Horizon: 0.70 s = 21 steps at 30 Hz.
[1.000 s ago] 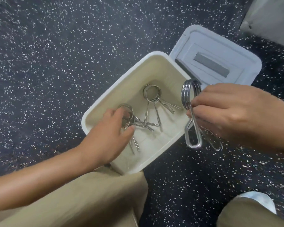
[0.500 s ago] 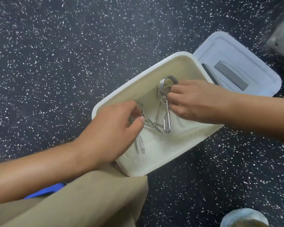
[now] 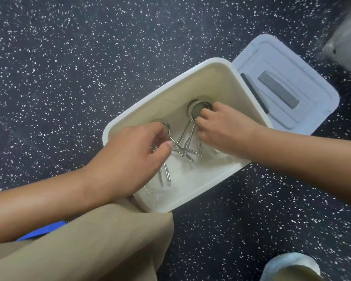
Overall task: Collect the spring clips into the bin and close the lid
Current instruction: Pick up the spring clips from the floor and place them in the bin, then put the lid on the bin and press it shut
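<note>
A white open bin (image 3: 193,196) sits on the dark speckled floor, and both my hands reach into it. My right hand (image 3: 225,128) pinches a steel spring clip (image 3: 195,110) by its coil, low near the bin's floor. My left hand (image 3: 130,159) is curled over another spring clip (image 3: 165,176), whose legs stick out below my fingers. More clip legs (image 3: 182,147) lie crossed between the two hands. The pale blue lid (image 3: 288,78) lies flat beside the bin's far right side, with a grey strip on it.
My knee in tan trousers (image 3: 101,244) presses against the bin's near corner. A shoe tip (image 3: 292,266) shows at the bottom right. A blue object (image 3: 43,232) peeks out under my left arm. A grey object (image 3: 346,37) fills the top right corner.
My right hand has carried its spring clip from beside the bin down into it. My left hand has stayed on the clip at the bin's left side.
</note>
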Tool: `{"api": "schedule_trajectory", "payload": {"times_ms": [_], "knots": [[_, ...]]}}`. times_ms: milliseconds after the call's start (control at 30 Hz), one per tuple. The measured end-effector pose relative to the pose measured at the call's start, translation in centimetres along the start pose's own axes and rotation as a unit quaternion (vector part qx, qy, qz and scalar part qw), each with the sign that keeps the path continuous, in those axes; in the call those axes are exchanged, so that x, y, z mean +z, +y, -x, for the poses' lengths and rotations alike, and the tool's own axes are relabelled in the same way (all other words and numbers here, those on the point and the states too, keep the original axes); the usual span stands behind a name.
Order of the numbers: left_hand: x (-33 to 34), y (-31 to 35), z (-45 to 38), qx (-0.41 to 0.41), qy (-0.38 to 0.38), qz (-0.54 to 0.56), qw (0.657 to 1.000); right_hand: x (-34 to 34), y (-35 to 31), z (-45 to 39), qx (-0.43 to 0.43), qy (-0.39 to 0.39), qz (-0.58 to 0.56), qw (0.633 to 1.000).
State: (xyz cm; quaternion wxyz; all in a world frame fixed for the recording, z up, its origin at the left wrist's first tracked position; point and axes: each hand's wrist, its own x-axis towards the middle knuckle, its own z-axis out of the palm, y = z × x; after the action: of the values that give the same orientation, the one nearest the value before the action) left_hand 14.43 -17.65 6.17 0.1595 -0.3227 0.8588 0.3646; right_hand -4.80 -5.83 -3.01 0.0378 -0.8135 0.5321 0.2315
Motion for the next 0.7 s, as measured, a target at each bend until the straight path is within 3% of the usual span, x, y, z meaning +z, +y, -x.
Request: {"api": "schedule_trajectory", "payload": {"times_ms": [167, 233, 367, 500, 600, 700], "knots": [[0.0, 0.5, -0.2, 0.002, -0.001, -0.013, 1.0, -1.0, 0.1, 0.8, 0.035, 0.012, -0.063, 0.997], [-0.1, 0.5, -0.3, 0.0, 0.0, -0.018, 1.0, -1.5, 0.4, 1.3, 0.052, 0.061, -0.09, 0.993], [-0.5, 0.9, -0.6, -0.001, 0.007, -0.021, 1.0, -3.1, 2.2, 3.2, 0.11, 0.18, -0.187, 0.959], [-0.8, 1.1, -0.8, 0.002, 0.004, -0.021, 1.0, -4.5, 4.8, 5.9, 0.252, 0.252, -0.23, 0.906], [-1.0, 1.5, -0.9, -0.002, 0.004, -0.01, 1.0, -3.6, 6.6, 7.2, 0.324, 0.25, -0.246, 0.878], [-0.9, 1.9, -0.9, -0.004, 0.005, 0.005, 1.0, -0.7, 8.3, 7.7, 0.393, 0.188, -0.275, 0.857]]}}
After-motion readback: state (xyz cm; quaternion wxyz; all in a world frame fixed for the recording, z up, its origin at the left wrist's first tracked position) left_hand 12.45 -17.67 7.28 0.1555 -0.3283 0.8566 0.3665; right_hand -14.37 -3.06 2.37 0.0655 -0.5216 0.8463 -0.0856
